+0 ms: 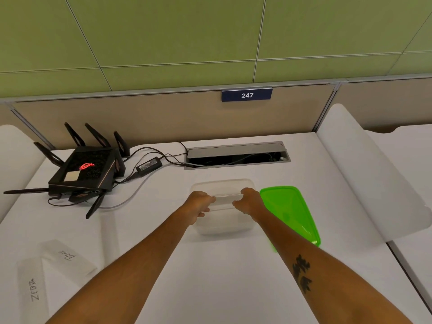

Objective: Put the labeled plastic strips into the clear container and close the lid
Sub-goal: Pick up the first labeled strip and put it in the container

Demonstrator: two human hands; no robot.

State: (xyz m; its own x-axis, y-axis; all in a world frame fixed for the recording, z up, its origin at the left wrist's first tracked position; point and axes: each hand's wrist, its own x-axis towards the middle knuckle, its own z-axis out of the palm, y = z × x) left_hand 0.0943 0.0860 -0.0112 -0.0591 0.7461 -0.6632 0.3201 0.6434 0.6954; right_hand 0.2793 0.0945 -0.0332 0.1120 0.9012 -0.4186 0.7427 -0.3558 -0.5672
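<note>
The clear container (pixel 223 185) stands open in the middle of the white desk. Over it, my left hand (pixel 201 203) and my right hand (pixel 249 201) each grip one end of a clear plastic strip (pixel 226 198), held level above the container's opening. The green lid (pixel 289 211) lies flat on the desk just right of the container, partly under my right forearm. Two more strips lie at the near left: one marked "BEAR" (pixel 70 257) and one marked "ZEBRA" (pixel 32 286).
A black router (pixel 86 168) with antennas sits at the back left, with its power brick (pixel 149 165) and cables trailing to the open cable hatch (pixel 237 155). White dividers rise at the left and right (pixel 364 174). A partition with a "247" sign stands behind.
</note>
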